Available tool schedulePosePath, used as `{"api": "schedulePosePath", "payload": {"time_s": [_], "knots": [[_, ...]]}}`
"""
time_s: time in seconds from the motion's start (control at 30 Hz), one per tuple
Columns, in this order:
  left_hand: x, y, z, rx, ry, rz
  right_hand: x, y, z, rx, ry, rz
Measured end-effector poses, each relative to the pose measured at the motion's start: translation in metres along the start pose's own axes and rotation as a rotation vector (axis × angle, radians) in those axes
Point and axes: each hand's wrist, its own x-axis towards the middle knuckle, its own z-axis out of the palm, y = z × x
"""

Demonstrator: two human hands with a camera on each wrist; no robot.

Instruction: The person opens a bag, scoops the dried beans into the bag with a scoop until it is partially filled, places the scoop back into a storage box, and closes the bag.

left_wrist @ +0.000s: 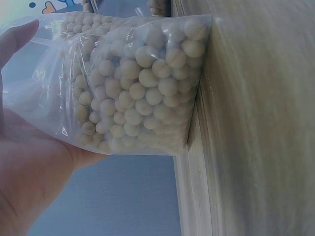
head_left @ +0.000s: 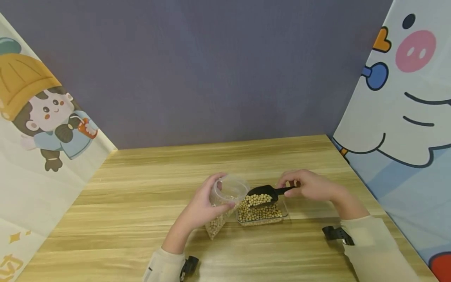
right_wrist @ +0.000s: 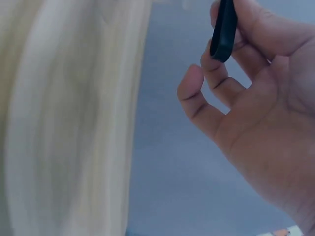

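Observation:
My right hand [head_left: 311,186] pinches the handle of a black scoop [head_left: 267,191] between thumb and fingers. Pale yellow soybeans fill the scoop, which is held over a clear rectangular container [head_left: 284,214] of more soybeans. To its left, my left hand [head_left: 204,205] grips a clear plastic bag [left_wrist: 133,88] partly filled with soybeans, its lower end close over the table. A clear round plastic ring [head_left: 231,188] sits at the bag's mouth, inside the curve of the left thumb and fingers. In the right wrist view only the end of the scoop's handle [right_wrist: 224,37] shows.
The wood-grain table [head_left: 148,219] runs back to a grey-blue panel [head_left: 211,78]. Cartoon-printed panels stand along the left side [head_left: 31,188] and the right side [head_left: 370,129]. Dark straps with small devices are on both wrists.

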Motion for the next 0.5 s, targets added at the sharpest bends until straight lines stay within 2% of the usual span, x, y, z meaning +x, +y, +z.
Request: {"api": "schedulePosePath", "payload": {"time_s": [0.13,0.23,0.37,0.5], "knots": [[0.000,-0.001,0.000,-0.001,-0.004,0.003,-0.011,-0.003,-0.014,-0.079,0.104,0.022],[0.001,0.000,-0.001,0.002,-0.004,0.013,-0.016,-0.014,-0.022,-0.176,0.203,0.004],[0.001,0.000,-0.001,0.010,0.000,0.029,-0.017,-0.038,-0.026,-0.302,0.303,-0.036],[0.002,0.000,-0.001,0.011,-0.007,0.029,-0.013,-0.067,-0.019,-0.398,0.372,-0.091]]}}
